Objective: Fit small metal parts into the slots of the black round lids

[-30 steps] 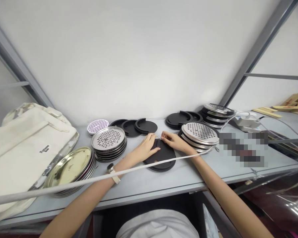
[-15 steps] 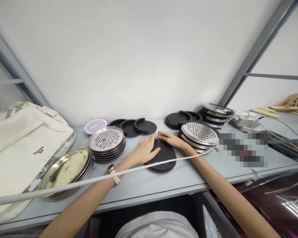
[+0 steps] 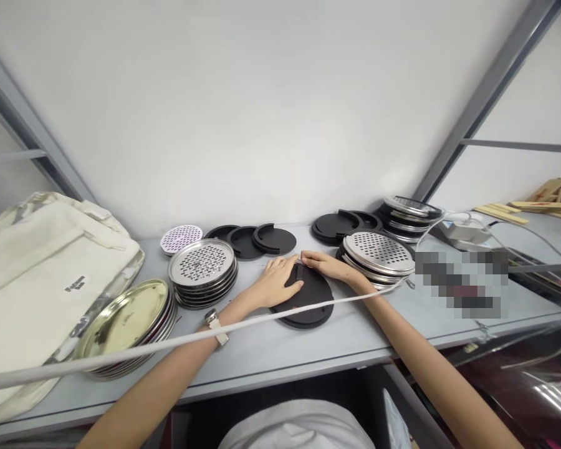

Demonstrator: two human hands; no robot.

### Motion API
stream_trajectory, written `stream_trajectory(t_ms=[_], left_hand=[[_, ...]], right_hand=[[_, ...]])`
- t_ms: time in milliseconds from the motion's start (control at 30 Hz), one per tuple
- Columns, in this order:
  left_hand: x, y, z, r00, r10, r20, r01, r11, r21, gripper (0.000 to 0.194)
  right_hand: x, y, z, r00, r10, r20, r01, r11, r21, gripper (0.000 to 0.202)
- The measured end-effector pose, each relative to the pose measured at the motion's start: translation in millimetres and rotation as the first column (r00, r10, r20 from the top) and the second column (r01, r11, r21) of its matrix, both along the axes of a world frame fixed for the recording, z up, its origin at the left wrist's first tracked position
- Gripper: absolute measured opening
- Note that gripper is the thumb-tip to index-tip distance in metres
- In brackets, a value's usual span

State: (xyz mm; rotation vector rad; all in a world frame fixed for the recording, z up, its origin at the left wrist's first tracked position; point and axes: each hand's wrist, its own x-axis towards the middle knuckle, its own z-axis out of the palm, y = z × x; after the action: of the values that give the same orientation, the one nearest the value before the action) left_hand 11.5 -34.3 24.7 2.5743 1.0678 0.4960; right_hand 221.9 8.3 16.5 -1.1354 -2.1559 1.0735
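Observation:
A black round disc (image 3: 315, 293) lies on the worktable in front of me, a short dark strip on its upper face near the far edge. My left hand (image 3: 277, 284) holds its left side, fingers over the far left edge and thumb across the top. At the far right rim, the curled fingers of my right hand (image 3: 326, 265) press in close beside the left fingertips. Whether anything small is pinched there cannot be made out. A white cable (image 3: 262, 317) crosses the view in front of the disc and both forearms.
Left of the disc stand perforated metal plates (image 3: 202, 264), gold-toned plates (image 3: 126, 318) and a cream bag (image 3: 42, 274). Black discs (image 3: 280, 241) lie along the wall. On the right are stacked perforated plates (image 3: 378, 251), another stack (image 3: 409, 215) and a white power strip (image 3: 467, 232).
Both hands keep nearly the same place on the black disc. The whole view has shifted very slightly; nothing has been taken up or let go.

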Motion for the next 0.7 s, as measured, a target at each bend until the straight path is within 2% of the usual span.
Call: stream_trajectory(t_ms=[233, 400, 533, 700], left_hand=[[-2.3, -2.3, 6.5, 0.999, -0.052, -0.006, 0.051, 0.998, -0.028, 0.064], [-3.2, -2.0, 6.4, 0.997, -0.080, 0.013, 0.080, 0.996, -0.025, 0.061], [-4.4, -2.0, 5.5, 0.994, -0.082, 0.076, 0.087, 0.995, -0.056, 0.069], [-4.0, -2.3, 6.3, 0.994, -0.056, 0.095, 0.067, 0.991, -0.114, 0.074]], right_hand=[[0.4, -8.3, 10.9, 0.997, 0.044, 0.060, -0.042, 0.998, -0.036, 0.045], [3.1, -10.4, 7.1, 0.995, 0.006, 0.100, -0.010, 0.999, 0.037, 0.045], [5.2, -9.9, 3.9, 0.994, -0.016, 0.108, 0.013, 1.000, 0.026, 0.045], [6.2, -12.9, 7.9, 0.994, 0.018, 0.108, -0.019, 1.000, 0.003, 0.044]])
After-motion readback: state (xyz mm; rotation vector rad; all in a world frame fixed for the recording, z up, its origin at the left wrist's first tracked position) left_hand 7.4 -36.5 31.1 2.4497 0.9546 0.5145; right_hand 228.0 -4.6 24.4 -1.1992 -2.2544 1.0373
